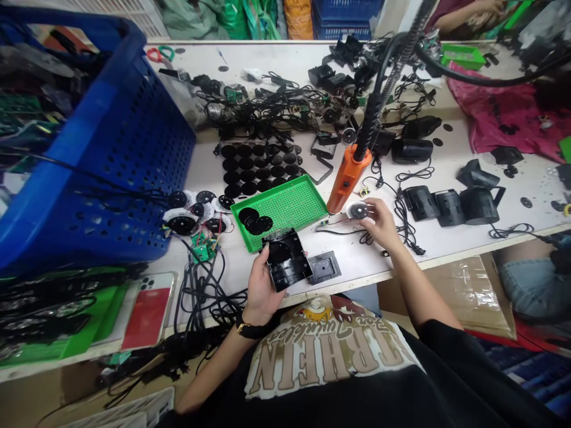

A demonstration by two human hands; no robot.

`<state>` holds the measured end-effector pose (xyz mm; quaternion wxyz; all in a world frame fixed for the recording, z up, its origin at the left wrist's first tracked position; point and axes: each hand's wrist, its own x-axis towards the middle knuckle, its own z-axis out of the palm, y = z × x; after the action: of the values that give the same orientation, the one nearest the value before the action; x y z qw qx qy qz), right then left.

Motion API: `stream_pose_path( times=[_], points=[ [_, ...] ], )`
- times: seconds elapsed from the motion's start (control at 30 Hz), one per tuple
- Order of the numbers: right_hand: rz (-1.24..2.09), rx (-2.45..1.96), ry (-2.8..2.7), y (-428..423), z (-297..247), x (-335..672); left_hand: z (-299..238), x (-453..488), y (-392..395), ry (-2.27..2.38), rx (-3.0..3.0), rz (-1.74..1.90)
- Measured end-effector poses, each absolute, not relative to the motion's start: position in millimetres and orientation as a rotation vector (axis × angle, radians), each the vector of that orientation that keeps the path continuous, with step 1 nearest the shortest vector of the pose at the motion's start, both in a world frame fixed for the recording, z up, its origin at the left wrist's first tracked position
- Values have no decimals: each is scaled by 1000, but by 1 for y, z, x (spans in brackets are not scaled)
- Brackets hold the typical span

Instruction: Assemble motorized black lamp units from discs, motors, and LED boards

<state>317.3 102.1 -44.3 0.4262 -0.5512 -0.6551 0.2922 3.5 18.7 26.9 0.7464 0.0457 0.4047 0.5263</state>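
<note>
My left hand is closed round a black plastic housing, held just above the table's front edge. My right hand grips a small round part with a black disc face and a white rim, and thin wires trail from it to the left. Between the hands a flat dark grey rectangular piece lies on the table. Behind the housing is a green perforated tray with several black discs in it. An orange-handled electric screwdriver hangs beside the round part.
A large blue basket full of parts stands at the left. Black cables and circuit boards lie across the back. Several black housings sit at the right. A phone rests at front left. Another person's arm shows at the far right.
</note>
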Motion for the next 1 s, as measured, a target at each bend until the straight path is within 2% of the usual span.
stream_pose_path(
  times=[0.13, 0.3, 0.43, 0.63, 0.77, 0.87, 1.0],
  points=[
    [754, -1238, -1524, 67, -12, 321, 32, -1, 20, 886, 102, 1158],
    [623, -1023, -1504, 35, 47, 321, 44, 0, 24, 844, 138, 1164],
    [790, -896, -1493, 27, 77, 302, 50, 9, 26, 804, 156, 1153],
    [1177, -941, -1695, 30, 68, 233, 45, 28, 22, 698, 111, 1184],
    [1035, -1136, -1939, 34, 69, 206, 36, 29, 15, 677, 130, 1191],
    [977, -1118, -2101, 37, 81, 198, 31, 28, 11, 671, 129, 1180],
    [975, -1109, -2056, 43, 88, 203, 28, 26, 9, 667, 149, 1179]
  ],
)
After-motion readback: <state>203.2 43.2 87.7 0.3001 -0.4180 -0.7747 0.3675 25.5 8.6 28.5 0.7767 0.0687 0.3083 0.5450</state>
